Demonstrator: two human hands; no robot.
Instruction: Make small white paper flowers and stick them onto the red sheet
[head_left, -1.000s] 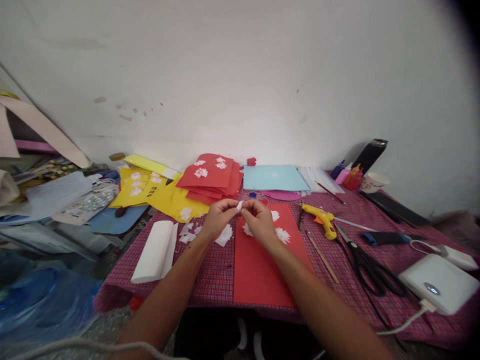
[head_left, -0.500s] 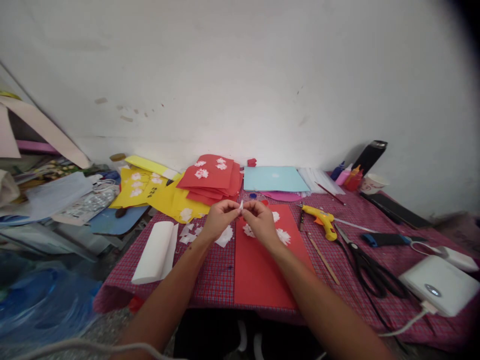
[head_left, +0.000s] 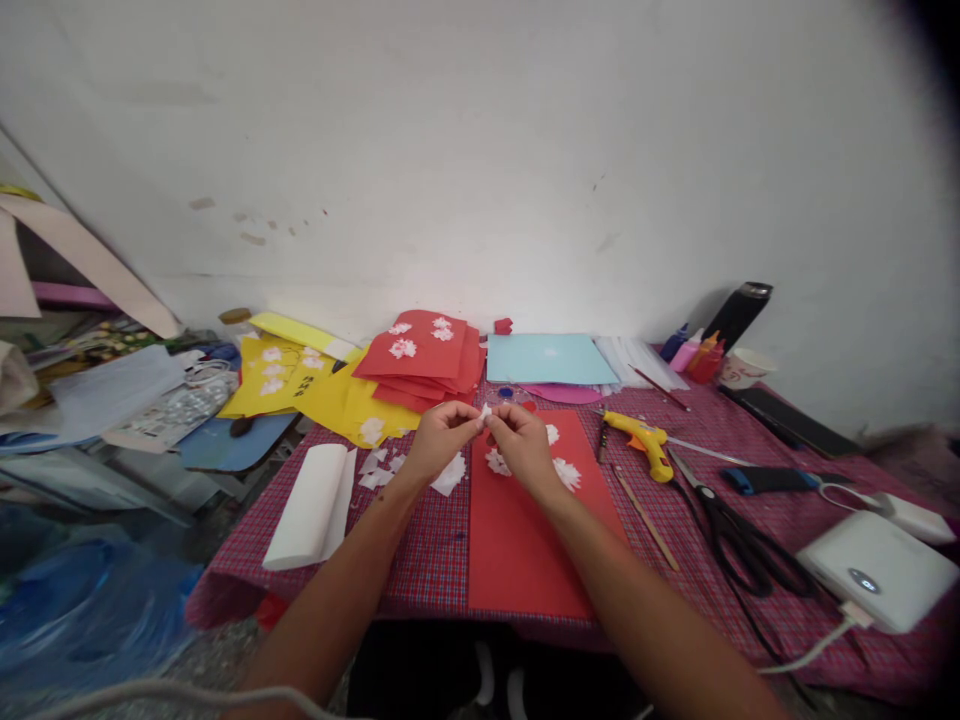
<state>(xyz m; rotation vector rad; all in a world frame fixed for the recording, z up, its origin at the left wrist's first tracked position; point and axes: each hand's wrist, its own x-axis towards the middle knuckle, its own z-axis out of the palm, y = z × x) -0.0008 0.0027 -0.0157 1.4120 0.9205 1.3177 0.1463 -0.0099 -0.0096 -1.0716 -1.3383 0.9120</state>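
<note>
Between my fingertips is a small twisted piece of white paper (head_left: 486, 412). My left hand (head_left: 444, 436) pinches it from the left, and my right hand (head_left: 523, 441) pinches it from the other side. Both hands are above the upper part of a red sheet (head_left: 529, 560). White paper blossoms (head_left: 566, 473) lie on that sheet, some partly covered by my right hand. Loose white paper scraps (head_left: 379, 470) and a small stack of cut white paper (head_left: 449, 475) lie left of the sheet, beside my left forearm.
A folded white paper (head_left: 307, 510) lies at left. Red cards (head_left: 420, 350) and yellow cards (head_left: 352, 405) are stacked behind. On the right are a yellow glue gun (head_left: 646, 440), black scissors (head_left: 750, 545), a wooden stick (head_left: 646, 518), a white power bank (head_left: 877, 570) and a black flask (head_left: 739, 312).
The white paper piece between my fingertips has turned slightly and looks more crumpled. My hands stay in nearly the same place.
</note>
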